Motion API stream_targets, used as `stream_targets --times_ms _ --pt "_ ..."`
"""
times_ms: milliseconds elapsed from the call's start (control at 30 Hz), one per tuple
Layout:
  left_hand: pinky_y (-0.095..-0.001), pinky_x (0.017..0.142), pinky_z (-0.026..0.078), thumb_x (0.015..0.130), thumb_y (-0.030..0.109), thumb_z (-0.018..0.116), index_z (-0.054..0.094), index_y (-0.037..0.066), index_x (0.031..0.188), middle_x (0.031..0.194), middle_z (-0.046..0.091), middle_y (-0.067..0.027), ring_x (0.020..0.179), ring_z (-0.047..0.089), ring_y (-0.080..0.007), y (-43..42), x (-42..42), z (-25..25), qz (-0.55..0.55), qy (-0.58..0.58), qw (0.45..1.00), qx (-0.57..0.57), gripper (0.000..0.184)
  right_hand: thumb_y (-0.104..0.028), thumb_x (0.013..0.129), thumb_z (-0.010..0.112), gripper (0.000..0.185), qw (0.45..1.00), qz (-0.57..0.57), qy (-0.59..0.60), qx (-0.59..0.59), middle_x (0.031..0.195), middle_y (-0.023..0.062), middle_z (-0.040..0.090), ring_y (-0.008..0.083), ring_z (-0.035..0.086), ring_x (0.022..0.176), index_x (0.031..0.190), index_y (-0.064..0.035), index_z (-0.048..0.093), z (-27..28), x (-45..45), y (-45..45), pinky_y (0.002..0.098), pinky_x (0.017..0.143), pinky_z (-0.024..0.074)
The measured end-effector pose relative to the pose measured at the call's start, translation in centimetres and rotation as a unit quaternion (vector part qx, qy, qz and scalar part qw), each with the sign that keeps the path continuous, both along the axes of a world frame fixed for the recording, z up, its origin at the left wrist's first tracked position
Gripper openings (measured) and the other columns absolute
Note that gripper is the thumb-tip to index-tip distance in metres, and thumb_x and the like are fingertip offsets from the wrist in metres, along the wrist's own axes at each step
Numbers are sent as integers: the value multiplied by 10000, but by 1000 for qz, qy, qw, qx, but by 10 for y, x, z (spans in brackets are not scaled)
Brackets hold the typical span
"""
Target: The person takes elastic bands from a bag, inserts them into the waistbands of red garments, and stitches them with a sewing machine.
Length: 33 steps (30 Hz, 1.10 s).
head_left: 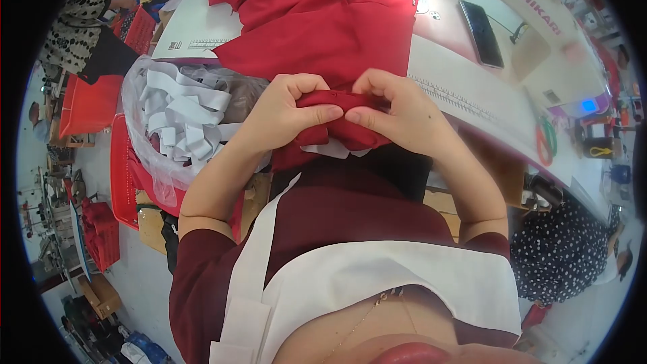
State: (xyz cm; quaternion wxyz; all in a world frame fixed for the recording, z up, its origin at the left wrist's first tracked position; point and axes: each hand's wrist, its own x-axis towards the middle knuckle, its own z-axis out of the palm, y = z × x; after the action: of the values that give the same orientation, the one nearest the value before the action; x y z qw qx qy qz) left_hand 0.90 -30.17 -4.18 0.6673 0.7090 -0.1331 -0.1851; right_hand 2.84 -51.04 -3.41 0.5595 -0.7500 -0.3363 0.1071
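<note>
Red fabric (317,34) spreads over the sewing table and hangs down over its front edge toward my lap. My left hand (290,111) pinches a folded edge of it between thumb and fingers. Close beside it, my right hand (397,111) grips the same fold, the two thumb tips nearly touching on top. Part of the fingers of both hands is hidden behind the cloth. Below the fold, a bit of white material shows under the red fabric.
A white sewing machine (556,34) stands at the right, with a phone (481,34) on its bed. At left, a clear plastic bag (145,135) holds white elastic strips (182,111). Red crates (87,104) stand farther left. A person in dotted clothing (563,249) is at the right.
</note>
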Motion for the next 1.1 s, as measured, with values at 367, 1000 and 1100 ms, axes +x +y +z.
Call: stream_targets --times_ms 367,1000,1100 --pt "-197 590 440 757 72 666 606 -3 796 723 610 -23 630 559 -75 7 -5 -28 31 105 977 -183 104 -124 791 621 154 989 -7 -16 -149 635 122 539 176 512 562 791 18 562 8 -6 10 274 547 413" --pt "-350 682 468 774 130 554 585 49 863 848 615 -100 767 594 -275 -57 209 86 -149 -679 604 389 124 15 846 477 132 941 -201 124 240 926 27 551 73 504 850 946 7 563 -16 89 19 207 772 407" --pt "-388 684 439 779 137 559 585 24 831 819 593 -142 775 563 -315 -89 248 8 -239 -485 758 365 128 -15 864 459 252 861 -215 322 330 1024 56 552 121 526 941 1110 7 508 -48 82 -10 251 842 406"
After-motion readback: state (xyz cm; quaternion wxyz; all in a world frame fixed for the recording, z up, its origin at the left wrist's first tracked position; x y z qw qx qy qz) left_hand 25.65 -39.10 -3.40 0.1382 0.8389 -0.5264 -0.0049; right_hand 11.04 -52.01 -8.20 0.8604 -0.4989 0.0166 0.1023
